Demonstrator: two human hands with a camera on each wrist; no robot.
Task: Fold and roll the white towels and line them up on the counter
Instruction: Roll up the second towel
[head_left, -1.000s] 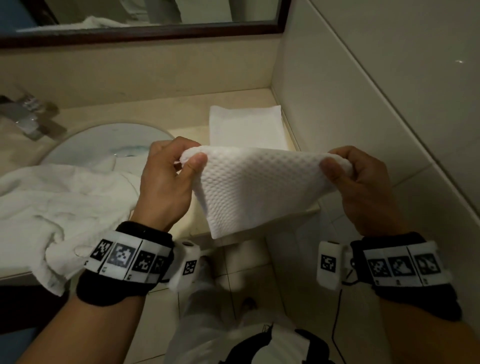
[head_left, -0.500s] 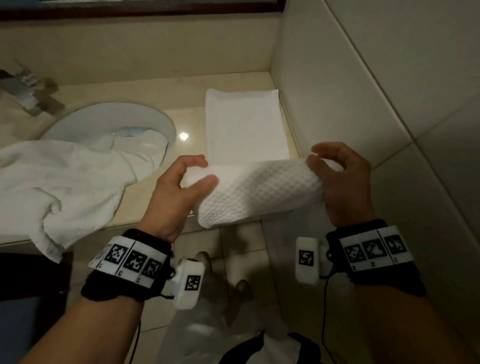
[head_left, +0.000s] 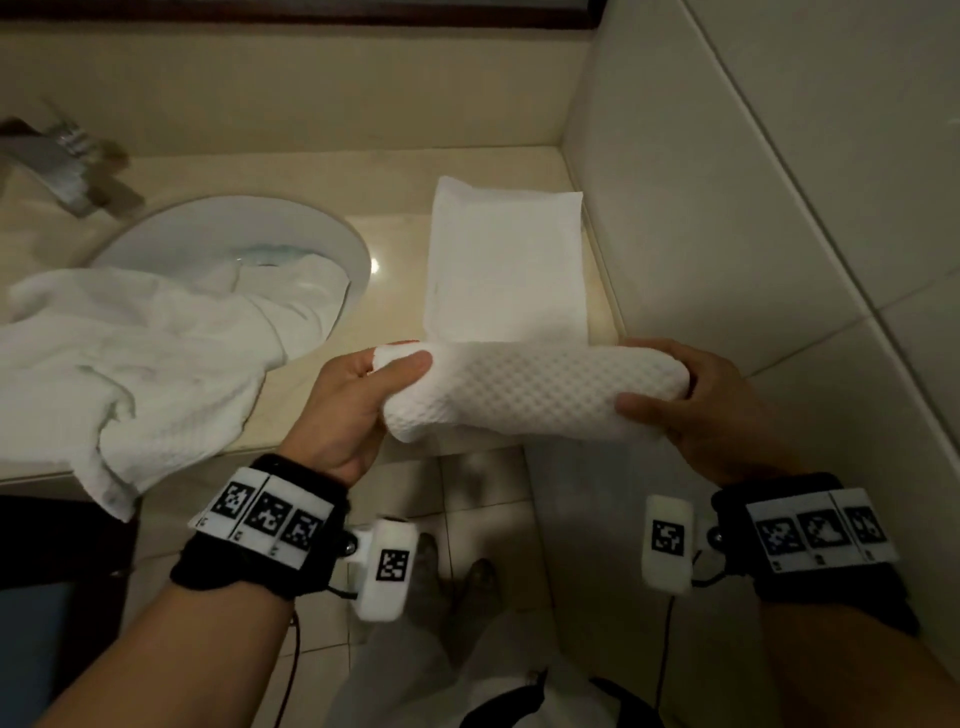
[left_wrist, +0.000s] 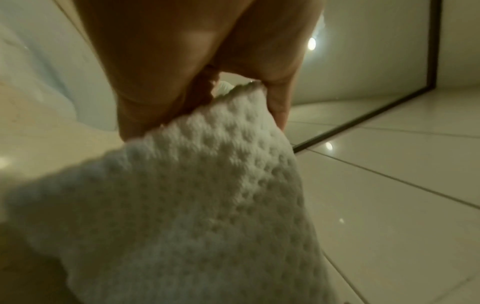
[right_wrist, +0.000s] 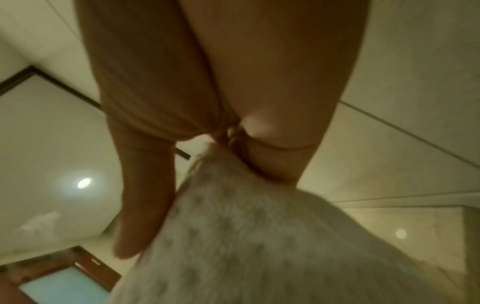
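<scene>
- Rolled white towel (head_left: 530, 392): soft, light, waffle-textured cloth; likely to spring loose or sag in the middle unless kept pinched at both ends.
- Best taken at the two ends, thumb on the near side and fingers behind, so the layers cannot unwind.
- Held in the air across the near edge of the counter (head_left: 291, 395), just in front of a flat folded towel (head_left: 501, 260) lying by the right wall.
- Left hand (head_left: 348, 410): curled round the roll's left end, thumb pressed on the near face, fingers wrapped behind.
- Right hand (head_left: 711, 410): closed on the roll's right end, thumb along the near side, fingers over the far side.
- Wrist views: cloth bunched between thumb and fingers on each side, blurred close up.
- Crumpled towel (head_left: 130, 353) left of the hands, draped from the sink (head_left: 218, 234) over the counter's near edge, not yet folded.
- Judged step: tightening the roll before setting it down.
</scene>
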